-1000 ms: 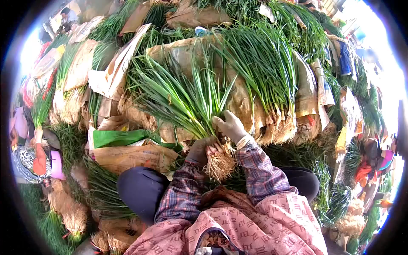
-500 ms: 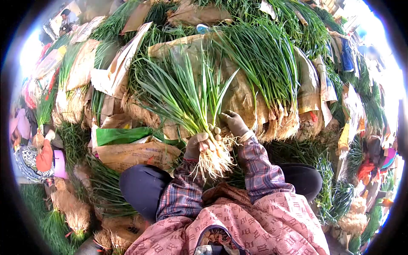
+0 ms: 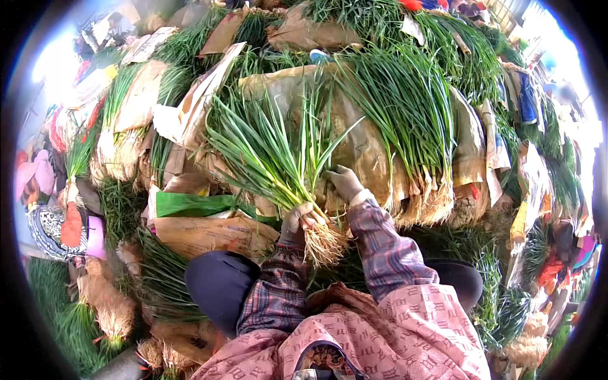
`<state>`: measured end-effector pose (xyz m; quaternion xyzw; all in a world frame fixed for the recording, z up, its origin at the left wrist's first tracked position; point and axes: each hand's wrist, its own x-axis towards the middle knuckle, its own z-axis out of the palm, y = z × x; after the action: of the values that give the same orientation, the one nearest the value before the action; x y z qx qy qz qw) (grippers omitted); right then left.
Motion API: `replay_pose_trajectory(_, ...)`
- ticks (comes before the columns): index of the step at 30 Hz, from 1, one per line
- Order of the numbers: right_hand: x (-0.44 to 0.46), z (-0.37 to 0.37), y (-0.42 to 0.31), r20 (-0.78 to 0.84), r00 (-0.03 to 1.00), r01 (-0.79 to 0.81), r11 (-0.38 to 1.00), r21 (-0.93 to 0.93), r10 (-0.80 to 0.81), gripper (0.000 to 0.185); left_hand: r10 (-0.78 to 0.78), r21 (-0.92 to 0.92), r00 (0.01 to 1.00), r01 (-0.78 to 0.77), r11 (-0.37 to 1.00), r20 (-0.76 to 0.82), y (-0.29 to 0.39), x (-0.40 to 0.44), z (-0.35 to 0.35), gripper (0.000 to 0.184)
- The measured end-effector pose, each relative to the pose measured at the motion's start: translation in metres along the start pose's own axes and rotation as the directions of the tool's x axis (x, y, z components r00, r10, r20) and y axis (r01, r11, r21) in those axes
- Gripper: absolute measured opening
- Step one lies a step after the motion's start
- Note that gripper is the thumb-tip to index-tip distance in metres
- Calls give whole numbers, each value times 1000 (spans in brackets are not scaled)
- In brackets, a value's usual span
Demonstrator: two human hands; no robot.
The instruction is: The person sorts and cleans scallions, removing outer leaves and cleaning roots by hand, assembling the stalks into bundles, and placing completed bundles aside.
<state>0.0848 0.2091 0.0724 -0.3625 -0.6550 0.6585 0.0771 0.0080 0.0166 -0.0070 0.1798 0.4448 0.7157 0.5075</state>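
Floor mostly hidden under onions and sacking, a wide onion bunch (image 3: 411,120) lying over tan sacking (image 3: 362,142), a green sheet (image 3: 193,204) and printed brown sack (image 3: 212,235) left of that bunch, more rooted bunches (image 3: 114,313) farther left.

Bright daylight, burnt out on 2 sides.
White glare swallows detail far to the upper left and upper right of the grip of the left hand (image 3: 295,223), with blue-violet fringing along the round black border. Wide-angle distortion bends shapes far out from the grip. At the grip, the roots (image 3: 324,242) catch light and look fairly sharp; farthest upper left is hazy and soft. Shade darkens the greenery (image 3: 342,273) just below the grip.
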Motion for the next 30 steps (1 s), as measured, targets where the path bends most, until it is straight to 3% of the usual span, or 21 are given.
replay_pose_trajectory(1, -25, -3, -24, 70, 993, -105, 992, 76, 100, 26, -22, 6, 999, 22, 1000, -29, 6, -3, 1, 36)
replay_pose_trajectory(3, -39, -7, -10, 72, 995, -74, 982, 175, 62, 24, -64, 1, 994, 65, 998, -86, 23, -11, 19, 36)
replay_pose_trajectory(4, -47, 1, -8, -36, 995, 92, 993, 78, -89, 22, -71, -27, 993, 68, 997, -100, 25, -15, 30, 37)
replay_pose_trajectory(5, -52, 7, -7, -130, 960, 246, 969, -34, -249, 21, -116, 14, 988, 118, 993, -99, 29, -20, 38, 36)
replay_pose_trajectory(6, -50, 6, -5, -66, 926, 325, 876, -356, -371, 23, -152, 53, 988, 154, 987, -38, 33, -22, 48, 35)
replay_pose_trajectory(8, -47, 8, 0, 63, 824, 390, 481, -785, -564, 22, -203, 73, 979, 203, 976, -16, 32, -28, 52, 29)
replay_pose_trajectory(10, -35, -12, 5, -326, 835, 307, 867, -392, -443, 13, -132, -213, 981, 160, 964, 142, 60, -47, 74, 27)
replay_pose_trajectory(12, -16, -54, 12, -569, 811, 256, 956, 140, -134, 9, 38, -452, 955, 105, 886, 295, 44, -43, 57, 30)
replay_pose_trajectory(14, -48, -65, -17, -525, 850, 231, 871, 433, 35, 13, 115, -497, 949, 48, 866, 292, 68, -58, 84, 27)
replay_pose_trajectory(15, -83, -69, -54, -438, 899, 224, 864, 451, -5, 15, 159, -491, 938, 14, 871, 307, 70, -58, 86, 27)
replay_pose_trajectory(16, -76, -78, -43, -378, 914, 369, 681, 633, -144, 14, 157, -477, 944, 1, 879, 291, 77, -61, 90, 26)
replay_pose_trajectory(17, -95, -70, -62, -330, 926, 378, 521, 765, -186, 12, 186, -465, 939, -32, 885, 290, 83, -62, 94, 23)
replay_pose_trajectory(19, -118, -57, -84, -153, 925, 370, 732, 572, -348, 14, 49, -408, 951, 84, 909, 306, 70, -55, 76, 23)
replay_pose_trajectory(20, -118, -44, -88, -100, 943, 315, 763, 564, -316, 14, -117, -356, 931, 245, 902, 346, 52, -44, 50, 26)
replay_pose_trajectory(21, -95, -32, -79, -93, 926, 375, 861, 344, -366, 18, -226, -352, 904, 358, 865, 364, 46, -38, 44, 30)
replay_pose_trajectory(22, -73, -19, -69, -86, 906, 422, 901, 103, -414, 23, -111, -289, 967, 176, 941, 229, 64, -53, 72, 30)
replay_pose_trajectory(23, -73, -7, -78, -58, 937, 326, 922, -209, -345, 22, 30, -199, 994, -9, 980, 104, 71, -61, 88, 29)
replay_pose_trajectory(25, -72, 14, -94, 43, 985, 144, 653, -743, -169, 20, -109, -56, 989, 114, 992, 96, 38, -51, 49, 30)
replay_pose_trajectory(26, -45, 11, -60, 233, 927, 346, 424, -837, -295, 19, -174, 15, 981, 174, 985, 82, 28, -44, 34, 30)
replay_pose_trajectory(29, 27, 2, 20, 573, 769, 638, 288, -714, -283, 13, -33, -108, 999, 31, 994, -10, 40, -49, 78, 28)
replay_pose_trajectory(30, 1, 1, -24, 639, 758, 651, 118, -750, -128, 13, -137, -229, 990, 124, 966, -41, 45, -54, 88, 28)
